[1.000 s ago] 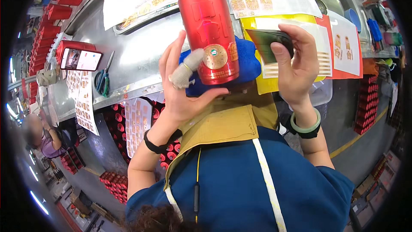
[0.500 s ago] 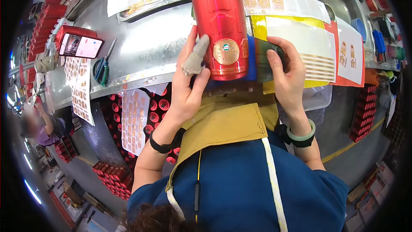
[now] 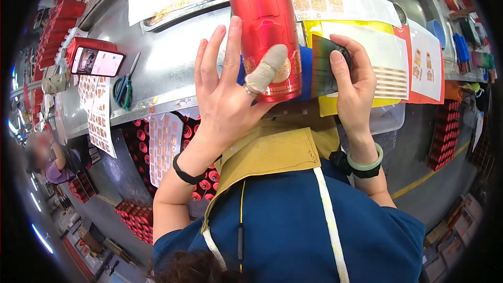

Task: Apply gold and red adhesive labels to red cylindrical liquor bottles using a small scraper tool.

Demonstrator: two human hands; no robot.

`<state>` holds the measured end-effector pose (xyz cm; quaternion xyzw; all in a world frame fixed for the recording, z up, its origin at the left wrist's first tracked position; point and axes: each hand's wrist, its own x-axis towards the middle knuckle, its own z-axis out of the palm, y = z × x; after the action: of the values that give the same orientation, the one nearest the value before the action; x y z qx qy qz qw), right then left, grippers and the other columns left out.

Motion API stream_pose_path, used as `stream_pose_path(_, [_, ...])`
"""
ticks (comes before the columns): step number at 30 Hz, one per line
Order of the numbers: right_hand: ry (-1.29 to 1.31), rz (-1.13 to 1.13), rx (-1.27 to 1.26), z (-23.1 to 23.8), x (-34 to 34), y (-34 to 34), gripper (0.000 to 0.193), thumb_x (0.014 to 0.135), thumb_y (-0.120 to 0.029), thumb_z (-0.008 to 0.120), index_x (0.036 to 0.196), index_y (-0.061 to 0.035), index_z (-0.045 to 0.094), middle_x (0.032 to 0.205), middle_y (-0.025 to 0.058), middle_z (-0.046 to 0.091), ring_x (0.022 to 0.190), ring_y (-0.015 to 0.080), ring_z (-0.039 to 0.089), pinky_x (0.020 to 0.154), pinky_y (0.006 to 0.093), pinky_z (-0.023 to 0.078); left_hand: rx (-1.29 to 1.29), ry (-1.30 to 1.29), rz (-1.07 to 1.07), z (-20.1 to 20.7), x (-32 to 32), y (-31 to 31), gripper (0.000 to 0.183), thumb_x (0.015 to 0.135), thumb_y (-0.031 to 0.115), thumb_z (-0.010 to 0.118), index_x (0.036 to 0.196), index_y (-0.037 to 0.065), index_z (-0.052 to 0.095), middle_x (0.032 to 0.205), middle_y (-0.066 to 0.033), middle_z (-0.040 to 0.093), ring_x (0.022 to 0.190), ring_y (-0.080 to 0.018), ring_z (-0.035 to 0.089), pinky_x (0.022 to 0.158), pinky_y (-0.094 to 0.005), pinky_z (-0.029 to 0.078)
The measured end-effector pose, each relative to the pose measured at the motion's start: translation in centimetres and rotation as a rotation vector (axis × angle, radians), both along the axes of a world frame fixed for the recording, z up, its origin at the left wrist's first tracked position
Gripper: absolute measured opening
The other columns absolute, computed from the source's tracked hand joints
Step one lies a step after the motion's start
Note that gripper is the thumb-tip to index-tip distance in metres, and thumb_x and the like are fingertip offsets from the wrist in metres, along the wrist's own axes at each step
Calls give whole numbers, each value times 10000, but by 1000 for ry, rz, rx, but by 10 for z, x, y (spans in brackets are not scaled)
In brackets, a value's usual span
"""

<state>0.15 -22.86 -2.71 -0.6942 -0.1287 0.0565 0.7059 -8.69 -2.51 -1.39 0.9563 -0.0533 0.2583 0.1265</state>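
Note:
A red bottle (image 3: 262,15) lies on a blue cloth (image 3: 306,63), its neck pointing away from me. On its lower part is a round gold label (image 3: 284,73), now partly covered. My left hand (image 3: 225,105) is open, with three fingers stretched out left of the bottle. Its index finger wears a grey cloth finger cover (image 3: 264,71) and rests over the label. The thumb is mostly hidden by the bottle's near end. My right hand (image 3: 359,81) pinches a dark green, flat scraper (image 3: 323,65) just right of the bottle.
Sticker sheets lie at the back and on a yellow folder (image 3: 330,106) at right. Left on the metal table (image 3: 152,57) are scissors (image 3: 123,86), a phone (image 3: 97,61) and a hanging sticker strip (image 3: 99,120). Red bottles stand below; another person (image 3: 55,162) is far left.
My left hand has let go of the bottle's left side and spread its fingers, with the covered finger moving right onto the label. The scraper has tilted slightly in my right hand.

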Motion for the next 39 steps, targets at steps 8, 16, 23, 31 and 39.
stream_pose_path(8, [-11, -34, 4, 6, 4, -9, 272, 1065, -114, 589, 1301, 20, 609, 1133, 20, 630, 1007, 69, 545, 892, 218, 442, -97, -78, -98, -11, 1, -5, 605, 669, 191, 855, 1260, 256, 743, 1481, -142, 564, 1294, -369, 515, 1060, -487, 471])
stream_pose_path(16, [-150, 1, 7, 4, 17, -13, 289, 1056, -84, 557, 1320, 27, 589, 1175, 49, 632, 1059, 95, 568, 951, 243, 458, -332, -34, -70, -21, -10, 1, 711, 664, 89, 874, 1351, 139, 699, 1448, -239, 524, 1226, -397, 603, 992, -449, 541])
stream_pose_path(23, [-170, 6, -12, 10, 20, -1, 292, 1062, -91, 569, 1333, 15, 589, 1183, 43, 630, 1057, 88, 564, 945, 230, 451, -403, -133, -39, -26, -11, -6, 589, 683, 68, 861, 1250, 14, 708, 1414, -248, 588, 1201, -399, 639, 972, -436, 564])
stream_pose_path(31, [-119, -15, -25, 10, 20, -4, 331, 1055, -91, 592, 1366, 18, 560, 1149, 49, 629, 1022, 84, 571, 907, 221, 456, -54, -157, 42, -25, -11, -7, 626, 696, 254, 900, 1294, 196, 725, 1535, -281, 484, 1319, -443, 511, 1086, -477, 431])
stream_pose_path(39, [-136, 3, -9, 18, 22, 4, 383, 1017, -38, 639, 1385, 14, 548, 1067, 61, 683, 970, 97, 625, 862, 240, 497, -25, -137, -13, -18, -3, -16, 437, 777, 197, 831, 1209, 197, 772, 1525, -251, 513, 1348, -431, 491, 1073, -486, 451])
